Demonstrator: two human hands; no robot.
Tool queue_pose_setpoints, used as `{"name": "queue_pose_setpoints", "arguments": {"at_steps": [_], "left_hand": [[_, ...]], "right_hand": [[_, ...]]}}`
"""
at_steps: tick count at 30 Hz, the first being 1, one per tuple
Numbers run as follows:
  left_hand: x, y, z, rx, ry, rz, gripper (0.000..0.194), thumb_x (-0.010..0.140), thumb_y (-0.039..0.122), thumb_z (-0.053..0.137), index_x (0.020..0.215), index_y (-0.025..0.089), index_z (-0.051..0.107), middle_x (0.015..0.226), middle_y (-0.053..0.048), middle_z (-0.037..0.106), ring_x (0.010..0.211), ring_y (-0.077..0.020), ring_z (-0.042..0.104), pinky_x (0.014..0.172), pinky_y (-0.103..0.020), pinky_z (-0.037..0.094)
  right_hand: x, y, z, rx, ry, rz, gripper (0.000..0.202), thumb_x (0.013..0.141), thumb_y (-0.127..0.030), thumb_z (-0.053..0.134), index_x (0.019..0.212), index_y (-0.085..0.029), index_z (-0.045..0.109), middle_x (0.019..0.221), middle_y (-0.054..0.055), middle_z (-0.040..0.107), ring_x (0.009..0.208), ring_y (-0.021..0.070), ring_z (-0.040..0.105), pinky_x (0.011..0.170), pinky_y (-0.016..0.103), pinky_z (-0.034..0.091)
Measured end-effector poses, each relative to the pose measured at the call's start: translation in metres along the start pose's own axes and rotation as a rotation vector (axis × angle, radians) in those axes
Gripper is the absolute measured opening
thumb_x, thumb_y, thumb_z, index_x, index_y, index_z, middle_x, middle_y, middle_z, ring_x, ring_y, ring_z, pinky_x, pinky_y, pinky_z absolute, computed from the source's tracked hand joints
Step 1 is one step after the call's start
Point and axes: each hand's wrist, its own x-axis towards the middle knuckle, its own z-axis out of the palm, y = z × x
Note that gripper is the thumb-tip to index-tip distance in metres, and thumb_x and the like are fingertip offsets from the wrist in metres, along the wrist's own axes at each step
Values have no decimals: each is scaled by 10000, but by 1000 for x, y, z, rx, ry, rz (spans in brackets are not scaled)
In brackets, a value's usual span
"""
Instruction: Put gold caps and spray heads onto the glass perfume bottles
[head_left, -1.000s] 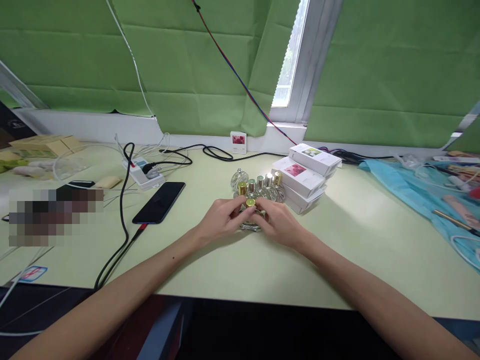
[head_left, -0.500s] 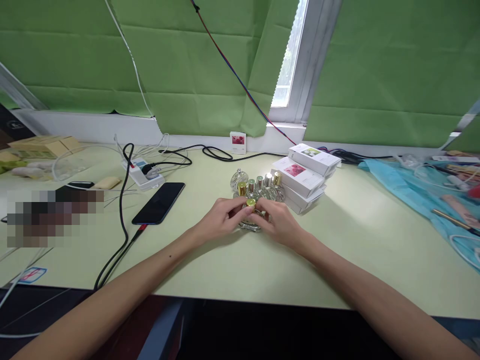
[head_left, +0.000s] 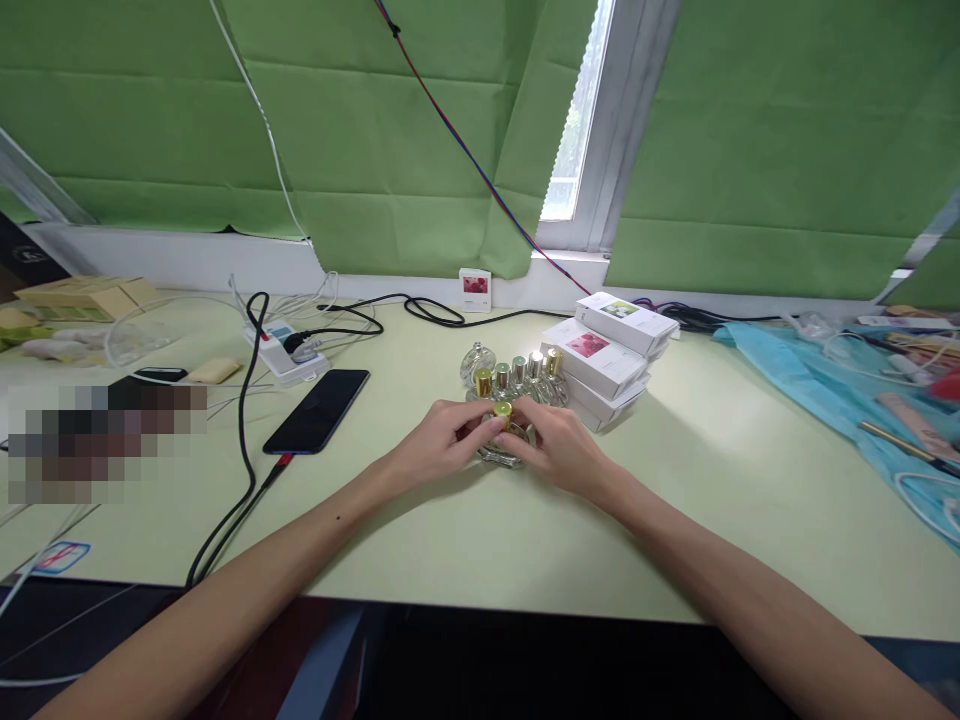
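A small glass bottle with a gold cap (head_left: 502,411) stands upright on the pale table (head_left: 450,540), between both hands. From the left, my left hand (head_left: 442,440) pinches it near the cap with thumb and fingers. My right hand (head_left: 553,440) closes on its other side, fingertips at the cap. Right behind it is a cluster of several glass bottles (head_left: 519,372) with gold and silver caps, and one round clear bottle (head_left: 478,362) without such a cap. Stacked white boxes (head_left: 604,355) with flower pictures sit just to the right of the cluster.
A black phone (head_left: 318,411) with a cable lies left of my left hand. Behind it are a white power strip (head_left: 285,350) and looped black cables. One small white box (head_left: 475,289) leans at the window ledge. Blue plastic sheeting (head_left: 795,380) with assorted items covers the right side.
The view has shifted very slightly. Both hands stay around the gold-capped bottle, and nothing else has visibly moved.
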Motion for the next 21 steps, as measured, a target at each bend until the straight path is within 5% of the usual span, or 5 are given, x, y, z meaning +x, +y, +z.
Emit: {"name": "queue_pose_setpoints", "arguments": {"at_steps": [3,6,12,21], "left_hand": [[-1,-4,0,82,56,94,351,1063,334,446,850,172,672,637,33,580,544,-86,467,551,-221,365],[-2,-9,-2,138,206,141,423,1074,313,404,773,165,663,587,21,579,510,-89,476,536,-230,371],[-2,-10,-3,217,413,219,434,1066,259,431,734,151,689,492,41,521,417,-72,414,490,-236,346],[-3,-9,-2,259,389,291,487,1070,274,432,631,171,616,468,39,475,407,-69,383,450,-234,310]], "right_hand": [[0,-2,-4,16,0,-30,286,1006,-395,627,1211,-213,545,885,12,729,555,115,516,579,244,389],[0,-3,-5,-37,17,-83,428,992,-460,653,1311,-207,522,912,32,732,602,133,577,586,248,403],[0,-1,-6,-125,-11,-159,372,1028,-390,597,1345,-204,538,917,46,731,692,163,628,634,262,421],[4,9,-34,-177,-94,-155,321,944,-338,648,1228,-191,626,771,10,671,656,159,588,615,265,400]]}}
